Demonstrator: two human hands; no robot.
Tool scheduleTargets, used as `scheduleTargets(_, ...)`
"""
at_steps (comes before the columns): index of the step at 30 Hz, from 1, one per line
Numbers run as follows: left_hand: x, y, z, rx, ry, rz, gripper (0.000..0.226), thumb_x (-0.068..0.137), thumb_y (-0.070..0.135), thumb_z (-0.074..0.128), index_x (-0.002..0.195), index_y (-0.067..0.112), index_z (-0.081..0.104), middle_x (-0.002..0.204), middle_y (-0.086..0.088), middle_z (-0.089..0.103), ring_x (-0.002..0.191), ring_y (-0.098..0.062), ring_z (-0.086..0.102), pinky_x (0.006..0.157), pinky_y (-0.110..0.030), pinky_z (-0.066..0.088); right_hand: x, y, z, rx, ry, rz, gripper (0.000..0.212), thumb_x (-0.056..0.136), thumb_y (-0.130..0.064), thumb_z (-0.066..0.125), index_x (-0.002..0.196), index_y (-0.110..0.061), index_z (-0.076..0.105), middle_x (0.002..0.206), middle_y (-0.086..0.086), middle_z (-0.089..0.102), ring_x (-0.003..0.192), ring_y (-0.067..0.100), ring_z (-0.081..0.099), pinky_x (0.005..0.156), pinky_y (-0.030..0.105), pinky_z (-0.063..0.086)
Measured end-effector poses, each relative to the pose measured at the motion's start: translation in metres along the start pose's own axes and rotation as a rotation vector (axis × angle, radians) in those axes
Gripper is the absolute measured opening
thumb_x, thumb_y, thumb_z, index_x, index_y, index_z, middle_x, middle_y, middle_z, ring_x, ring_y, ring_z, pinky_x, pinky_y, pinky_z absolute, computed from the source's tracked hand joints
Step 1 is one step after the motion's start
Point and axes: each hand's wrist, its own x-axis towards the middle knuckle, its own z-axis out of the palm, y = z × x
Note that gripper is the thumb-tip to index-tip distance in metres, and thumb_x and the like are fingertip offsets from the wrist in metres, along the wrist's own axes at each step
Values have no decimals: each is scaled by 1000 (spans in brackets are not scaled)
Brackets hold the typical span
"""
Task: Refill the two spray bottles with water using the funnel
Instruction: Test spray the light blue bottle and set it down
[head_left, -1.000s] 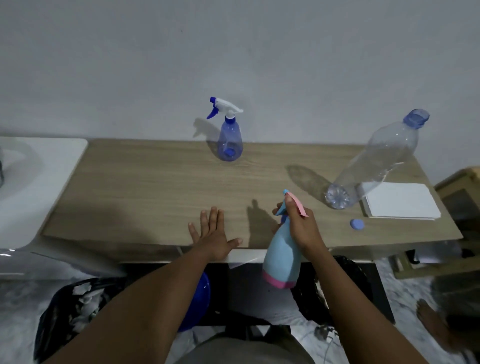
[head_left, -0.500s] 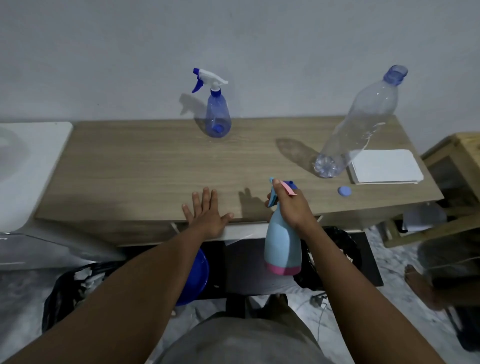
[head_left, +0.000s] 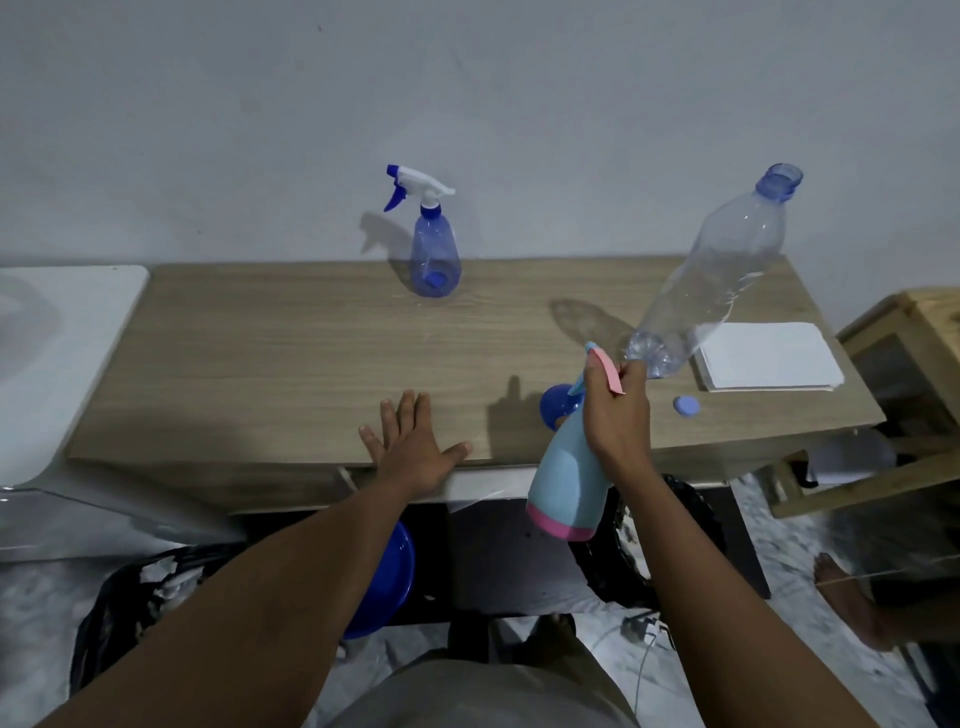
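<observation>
My right hand (head_left: 615, 415) grips the neck of a light blue spray bottle (head_left: 569, 483) with a pink base and pink trigger, held in the air at the table's front edge. A blue funnel (head_left: 555, 405) shows on the table just behind it, mostly hidden by the bottle. My left hand (head_left: 413, 447) lies flat with fingers spread on the wooden table (head_left: 291, 364) near the front edge. A clear blue spray bottle (head_left: 434, 249) with a white and blue head stands at the back by the wall. A large clear water bottle (head_left: 711, 280), uncapped, stands at the right; its blue cap (head_left: 687, 405) lies nearby.
A stack of white paper (head_left: 769, 356) lies at the table's right end. A white surface (head_left: 57, 338) adjoins the table on the left, a wooden stand (head_left: 904, 364) on the right. Under the table are a blue bowl (head_left: 389, 577) and dark bags. Someone's foot (head_left: 852, 597) is at the lower right.
My right hand has lifted the light blue spray bottle slightly up and to the right. The blue funnel has come into sight behind it. My left hand stays flat on the table.
</observation>
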Motion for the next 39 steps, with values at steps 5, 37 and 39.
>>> scheduleTargets(5, 20, 9, -17, -21, -13, -77, 136, 64, 87, 58, 155, 23, -20, 162, 1, -29, 147, -29, -31, 112, -66, -17, 26, -38, 6, 189, 18, -150, 33, 97, -40, 59, 97, -8, 49, 83, 1, 66, 72, 8, 72, 63, 28, 53)
scheduleTargets(37, 55, 14, -38, 72, -306, -156, 150, 60, 87, 61, 143, 16, -42, 143, 1, -57, 131, -38, -51, 103, -76, -19, 263, -98, 139, -310, -179, -465, 22, 89, -11, 63, 108, -9, 72, 104, 6, 70, 91, 21, 63, 72, 20, 40)
scheduleTargets(39, 54, 14, -39, 75, -295, -155, 150, 60, 87, 61, 143, 17, -41, 144, 1, -56, 132, -38, -50, 103, -76, -20, 262, -96, 139, -302, -173, -460, 27, 89, -13, 65, 115, -10, 70, 111, 9, 69, 99, 22, 64, 74, 17, 38)
